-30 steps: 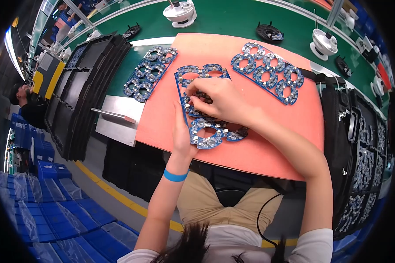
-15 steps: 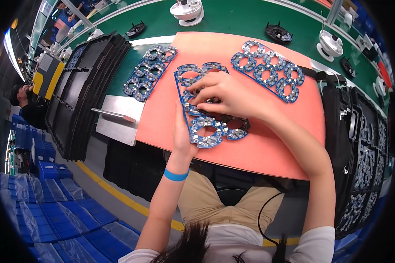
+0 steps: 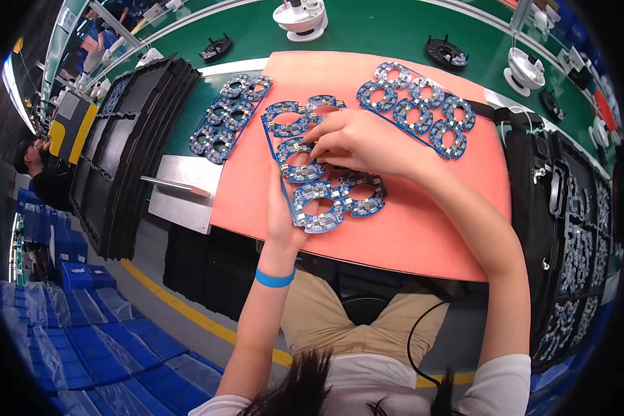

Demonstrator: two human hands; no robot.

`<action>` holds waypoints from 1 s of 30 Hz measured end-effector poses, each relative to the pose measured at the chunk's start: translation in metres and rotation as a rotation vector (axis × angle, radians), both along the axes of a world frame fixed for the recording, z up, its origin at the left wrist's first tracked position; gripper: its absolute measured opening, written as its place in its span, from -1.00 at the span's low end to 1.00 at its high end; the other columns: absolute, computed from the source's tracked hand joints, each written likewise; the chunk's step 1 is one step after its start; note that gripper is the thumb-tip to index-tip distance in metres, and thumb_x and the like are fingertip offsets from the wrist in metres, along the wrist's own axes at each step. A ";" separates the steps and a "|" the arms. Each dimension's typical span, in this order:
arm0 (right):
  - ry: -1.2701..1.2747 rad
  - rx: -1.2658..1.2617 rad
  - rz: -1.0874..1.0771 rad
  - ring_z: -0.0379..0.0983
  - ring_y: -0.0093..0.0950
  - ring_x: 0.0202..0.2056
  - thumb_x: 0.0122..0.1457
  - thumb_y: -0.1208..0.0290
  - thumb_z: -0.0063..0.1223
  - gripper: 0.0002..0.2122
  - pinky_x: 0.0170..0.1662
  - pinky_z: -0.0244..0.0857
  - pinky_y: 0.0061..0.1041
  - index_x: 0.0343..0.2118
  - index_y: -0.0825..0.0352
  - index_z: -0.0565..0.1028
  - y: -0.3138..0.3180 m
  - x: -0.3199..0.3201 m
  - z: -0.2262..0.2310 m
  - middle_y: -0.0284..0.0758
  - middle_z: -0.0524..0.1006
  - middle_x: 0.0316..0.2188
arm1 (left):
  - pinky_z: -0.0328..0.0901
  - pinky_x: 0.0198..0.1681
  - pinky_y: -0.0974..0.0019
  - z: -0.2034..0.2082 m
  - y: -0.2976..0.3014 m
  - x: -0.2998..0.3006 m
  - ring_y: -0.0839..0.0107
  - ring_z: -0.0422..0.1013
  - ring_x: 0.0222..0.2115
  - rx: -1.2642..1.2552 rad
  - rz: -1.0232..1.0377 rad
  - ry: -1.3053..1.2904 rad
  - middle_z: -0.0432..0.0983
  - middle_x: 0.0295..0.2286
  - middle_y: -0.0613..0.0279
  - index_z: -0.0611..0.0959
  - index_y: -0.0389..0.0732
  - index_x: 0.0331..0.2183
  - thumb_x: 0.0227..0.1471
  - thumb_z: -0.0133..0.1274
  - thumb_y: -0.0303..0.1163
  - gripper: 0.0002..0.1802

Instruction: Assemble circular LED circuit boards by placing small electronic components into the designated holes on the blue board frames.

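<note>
While my left hand [image 3: 281,215] grasps the blue board panel [image 3: 312,191] at left, the panel's length runs near-to-far over the pink mat [image 3: 423,222]. My right hand [image 3: 371,142] curls above its middle — whether pinching, I can't tell remotely.

Orange mat [image 3: 430,215]: bright, evenly lit; shading under the right hand [image 3: 360,142]. Far left of mat: light strip [image 3: 19,95], blown-out white. Just left of mat: metal plate [image 3: 187,168], pale sheen. Below-left of mat: blue bins [image 3: 135,378], dimmer. Beyond mat: green table [image 3: 367,38], edge bowed by fisheye. Black vignette all round.
</note>
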State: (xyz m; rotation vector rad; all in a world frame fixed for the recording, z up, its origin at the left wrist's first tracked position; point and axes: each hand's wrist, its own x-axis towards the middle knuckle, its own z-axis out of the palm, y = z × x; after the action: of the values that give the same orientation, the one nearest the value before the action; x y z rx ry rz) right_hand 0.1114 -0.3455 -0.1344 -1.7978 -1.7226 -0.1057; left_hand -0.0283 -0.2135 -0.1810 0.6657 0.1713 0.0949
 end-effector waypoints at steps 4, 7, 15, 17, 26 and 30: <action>-0.046 0.031 -0.023 0.49 -0.31 -0.23 -0.10 0.53 0.16 -0.85 -0.13 0.39 -0.40 -0.40 0.38 0.51 0.003 -0.006 -0.001 -0.26 0.54 -0.29 | 0.26 0.04 0.06 0.005 -0.003 0.001 0.23 0.29 -0.01 0.004 0.018 0.011 0.30 0.00 0.12 0.26 -0.23 0.11 0.22 -0.45 0.10 -0.33; 0.379 0.002 -0.066 0.50 -0.34 -0.34 -0.08 0.55 0.10 -0.86 -0.22 0.39 -0.44 -0.40 0.40 0.47 0.000 0.001 0.007 -0.26 0.53 -0.36 | 0.24 0.05 0.03 0.002 0.000 0.001 0.21 0.28 0.01 0.006 0.034 0.012 0.29 0.02 0.14 0.26 -0.20 0.12 0.21 -0.41 0.11 -0.32; 0.042 0.006 -0.019 0.50 -0.34 -0.32 -0.06 0.51 0.15 -0.90 -0.24 0.40 -0.43 -0.44 0.37 0.56 -0.008 0.006 -0.003 -0.30 0.54 -0.35 | 0.19 0.14 0.19 0.010 -0.006 0.002 0.24 0.27 0.01 -0.004 0.137 0.005 0.27 0.03 0.09 0.24 -0.28 0.11 0.22 -0.42 0.08 -0.33; -0.047 0.029 -0.036 0.50 -0.37 -0.33 -0.06 0.52 0.15 -0.90 -0.26 0.40 -0.45 -0.44 0.38 0.55 -0.005 0.004 -0.006 -0.30 0.54 -0.38 | 0.18 0.14 0.19 0.009 -0.004 0.000 0.24 0.26 0.02 -0.003 0.112 -0.003 0.27 0.03 0.10 0.24 -0.28 0.11 0.22 -0.42 0.09 -0.33; 0.426 -0.025 -0.107 0.51 -0.51 -0.38 -0.07 0.52 0.12 -0.88 -0.28 0.39 -0.55 -0.43 0.41 0.51 -0.016 0.022 0.008 -0.31 0.56 -0.38 | 0.13 0.18 0.08 0.009 -0.004 0.000 0.21 0.19 0.09 -0.058 0.097 -0.030 0.22 0.09 0.11 0.24 -0.17 0.13 0.23 -0.43 0.04 -0.39; 0.203 -0.100 -0.040 0.50 -0.39 -0.27 -0.03 0.48 0.14 -0.86 -0.19 0.37 -0.48 -0.37 0.34 0.57 -0.016 0.022 -0.003 -0.30 0.56 -0.29 | 0.26 0.08 0.11 0.017 -0.008 0.000 0.24 0.28 0.01 -0.078 0.083 -0.003 0.28 0.02 0.11 0.27 -0.14 0.10 0.23 -0.44 0.08 -0.39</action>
State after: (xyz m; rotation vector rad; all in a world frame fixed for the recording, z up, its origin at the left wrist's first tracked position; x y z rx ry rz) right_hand 0.1338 -0.3614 -0.1377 -1.8457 -1.5731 0.1444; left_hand -0.0278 -0.2218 -0.1638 0.5804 0.1993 0.1683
